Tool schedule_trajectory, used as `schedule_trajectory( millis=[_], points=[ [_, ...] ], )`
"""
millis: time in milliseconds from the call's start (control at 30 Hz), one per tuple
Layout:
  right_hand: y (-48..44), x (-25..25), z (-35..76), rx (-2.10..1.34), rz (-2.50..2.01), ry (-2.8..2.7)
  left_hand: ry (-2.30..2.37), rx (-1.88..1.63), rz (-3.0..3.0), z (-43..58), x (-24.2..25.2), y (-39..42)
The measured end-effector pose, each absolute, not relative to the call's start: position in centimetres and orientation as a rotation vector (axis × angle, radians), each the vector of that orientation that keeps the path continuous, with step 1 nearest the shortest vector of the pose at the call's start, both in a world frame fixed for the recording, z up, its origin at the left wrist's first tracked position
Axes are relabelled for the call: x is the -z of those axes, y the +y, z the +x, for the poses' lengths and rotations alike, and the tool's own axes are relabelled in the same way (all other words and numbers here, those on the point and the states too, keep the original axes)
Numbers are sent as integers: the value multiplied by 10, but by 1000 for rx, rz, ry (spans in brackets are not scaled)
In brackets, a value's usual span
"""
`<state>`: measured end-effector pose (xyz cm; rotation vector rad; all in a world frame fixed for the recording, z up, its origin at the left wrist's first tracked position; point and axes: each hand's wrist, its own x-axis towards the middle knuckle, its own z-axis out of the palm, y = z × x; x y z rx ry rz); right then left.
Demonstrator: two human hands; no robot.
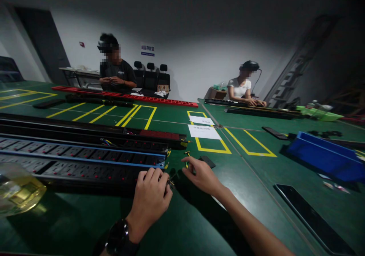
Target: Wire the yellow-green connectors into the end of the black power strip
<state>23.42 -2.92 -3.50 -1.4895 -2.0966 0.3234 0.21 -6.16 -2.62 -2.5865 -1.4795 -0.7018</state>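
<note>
My left hand (150,197), a black watch on its wrist, is curled over the near end of a long black power strip (85,168) with red-dotted sockets. My right hand (202,175) reaches to the strip's end, where yellow and green wires (187,164) stick out; its thumb and fingers are bent close around them. A small black end cap (207,161) lies on the green mat just beyond my right hand. More black strips (94,134) lie stacked behind the first.
A blue bin (325,155) sits at the right, a dark flat panel (310,218) near the front right. White paper sheets (203,131) lie in a yellow-taped box. A clear bag of brass parts (17,191) lies at left. Two other people work at far tables.
</note>
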Motion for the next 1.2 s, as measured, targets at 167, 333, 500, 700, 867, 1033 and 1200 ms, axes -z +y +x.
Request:
schedule_trajectory(
  millis=[167, 333, 500, 700, 867, 1033, 1200],
  points=[
    [-14, 24, 280, 63, -1853, -1745, -1471, 720, -2598, 1, 26, -61],
    [-13, 26, 300, 29, -1983, -1832, -1469, 716, -2598, 1, 25, -61],
    [-14, 35, 300, 28, -2021, -1964, -1467, 723, -2584, 1, 25, -61],
    [-10, 42, 298, 84, -2012, -2032, -1470, 729, -2598, 0, 25, -61],
    [-9, 39, 288, 181, -1774, -2017, -1478, 723, -2602, 0, 25, -61],
    [-18, 34, 262, 36, -1455, -2166, -1454, 752, -2578, 0, 26, -61],
    [-29, 27, 246, -21, -1427, -2319, -1462, 753, -2576, 0, 27, -61]
  ],
)
